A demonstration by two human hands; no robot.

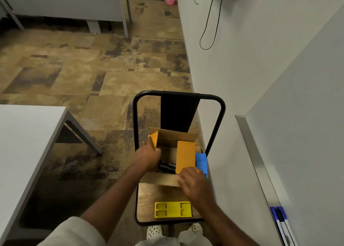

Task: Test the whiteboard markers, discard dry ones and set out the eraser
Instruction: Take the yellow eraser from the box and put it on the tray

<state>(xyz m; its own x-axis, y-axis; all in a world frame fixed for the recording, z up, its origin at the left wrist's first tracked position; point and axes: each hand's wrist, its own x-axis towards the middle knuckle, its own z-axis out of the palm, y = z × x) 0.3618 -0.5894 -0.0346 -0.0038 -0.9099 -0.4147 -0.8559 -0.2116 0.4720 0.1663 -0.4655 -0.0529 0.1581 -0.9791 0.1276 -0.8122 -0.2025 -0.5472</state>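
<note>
Cardboard box (173, 139) on chair seat (149, 191), flaps open. L hand (147, 155) grips left orange flap (154, 139). R hand (193, 180) fingers curled on near flap (160, 178). Dark markers (167, 166) inside box. More markers (283, 225) on whiteboard ledge (255, 152), far right. Blue eraser (201, 162) beside box. Yellow tray (173, 209) at seat front.

One head-worn wide view looks steeply down and forward, close above a wooden-seated black metal chair (149, 191) beside the white wall (232, 78)

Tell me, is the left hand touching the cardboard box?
Touching. The head view shows the left hand gripping the cardboard box by its orange left flap.
</note>
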